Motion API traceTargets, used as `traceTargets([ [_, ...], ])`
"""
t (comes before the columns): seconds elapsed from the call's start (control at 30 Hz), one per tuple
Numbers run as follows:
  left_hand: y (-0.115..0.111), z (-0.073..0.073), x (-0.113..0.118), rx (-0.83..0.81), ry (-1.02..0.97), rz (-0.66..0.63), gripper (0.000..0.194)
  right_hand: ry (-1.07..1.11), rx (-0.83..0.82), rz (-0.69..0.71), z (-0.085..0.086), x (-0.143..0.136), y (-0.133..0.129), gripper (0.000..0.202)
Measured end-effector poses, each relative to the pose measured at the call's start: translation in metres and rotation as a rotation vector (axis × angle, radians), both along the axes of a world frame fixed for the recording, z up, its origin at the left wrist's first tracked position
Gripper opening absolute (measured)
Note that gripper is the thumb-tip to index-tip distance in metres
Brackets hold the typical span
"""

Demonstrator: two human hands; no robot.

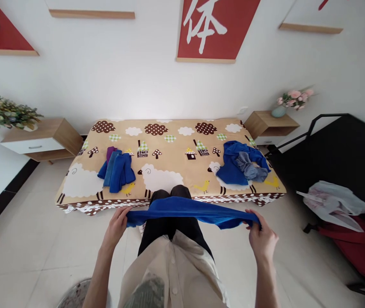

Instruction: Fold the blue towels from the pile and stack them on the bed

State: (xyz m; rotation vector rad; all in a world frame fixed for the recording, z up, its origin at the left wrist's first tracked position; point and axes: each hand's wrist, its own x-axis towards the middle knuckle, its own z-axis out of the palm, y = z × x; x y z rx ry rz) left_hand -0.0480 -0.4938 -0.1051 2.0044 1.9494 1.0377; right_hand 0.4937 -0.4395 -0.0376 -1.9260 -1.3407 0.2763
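Note:
A blue towel point(185, 210) is stretched sideways in front of my knees, over my dark trousers. My left hand point(120, 220) pinches its left end, while my right hand point(262, 233) grips the right end with the thumb on top. Beyond it on the bed, to the left, lies a group of folded towels point(118, 171) in blue, lighter blue and purple. Over on the right is a loose, crumpled heap of blue cloth point(233, 167) with a grey-blue crumpled cloth point(252, 167) on top.
The low bed point(169, 154) has a sheep-patterned cover. Wooden nightstands point(44, 137) point(272, 124) with flower vases flank it. At right, a black-framed chair point(339, 149) holds a plastic bag point(333, 201) and a red item point(358, 244). A round object point(73, 295) stands at lower left.

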Motion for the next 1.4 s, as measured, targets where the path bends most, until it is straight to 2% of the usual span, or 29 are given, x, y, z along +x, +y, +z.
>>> traceTargets([
  [0.13, 0.004, -0.015, -0.001, 0.054, 0.046, 0.105, 0.03, -0.023, -0.02, -0.075, -0.007, 0.008, -0.007, 0.052],
  [0.23, 0.002, -0.023, 0.002, -0.064, 0.041, 0.182, 0.021, -0.058, -0.043, -0.058, -0.015, 0.015, -0.01, 0.053],
  [0.3, -0.002, -0.024, 0.001, -0.178, 0.015, 0.239, 0.018, -0.067, -0.041, -0.022, -0.021, 0.021, -0.012, 0.052],
  [0.4, -0.006, -0.016, -0.005, -0.29, -0.033, 0.314, 0.02, -0.085, 0.036, 0.015, -0.029, 0.033, -0.015, 0.047],
  [0.5, -0.006, -0.004, -0.018, -0.249, -0.079, 0.33, 0.026, -0.114, 0.111, 0.03, -0.034, 0.046, -0.015, 0.04],
  [0.6, -0.001, 0.006, -0.035, -0.175, -0.072, 0.367, 0.032, -0.117, 0.077, 0.093, -0.038, 0.058, -0.011, 0.038],
  [0.7, 0.012, 0.017, -0.054, -0.174, 0.025, 0.428, 0.039, -0.129, 0.03, 0.194, -0.039, 0.069, 0.004, 0.042],
  [0.77, 0.026, 0.03, -0.066, -0.19, 0.105, 0.436, 0.04, -0.15, 0.016, 0.248, -0.035, 0.075, 0.022, 0.043],
  [0.83, 0.046, 0.05, -0.076, -0.229, 0.172, 0.427, 0.038, -0.193, -0.036, 0.266, -0.025, 0.08, 0.048, 0.039],
  [0.93, 0.088, 0.091, -0.085, -0.344, 0.251, 0.424, 0.039, -0.275, -0.175, 0.227, 0.001, 0.078, 0.101, 0.028],
  [1.0, 0.121, 0.121, -0.088, -0.384, 0.267, 0.403, 0.042, -0.261, -0.242, 0.249, 0.022, 0.072, 0.14, 0.025],
  [1.1, 0.168, 0.162, -0.092, -0.406, 0.147, 0.324, 0.038, -0.155, -0.26, 0.27, 0.054, 0.059, 0.195, 0.029],
  [1.17, 0.194, 0.183, -0.095, -0.366, -0.005, 0.306, 0.035, -0.131, -0.165, 0.252, 0.073, 0.05, 0.224, 0.026],
  [1.3, 0.227, 0.207, -0.1, -0.199, -0.331, 0.291, 0.034, -0.167, 0.081, 0.21, 0.097, 0.042, 0.261, 0.02],
  [1.4, 0.235, 0.211, -0.109, -0.129, -0.321, 0.253, 0.031, -0.168, 0.131, 0.244, 0.102, 0.043, 0.272, 0.021],
])
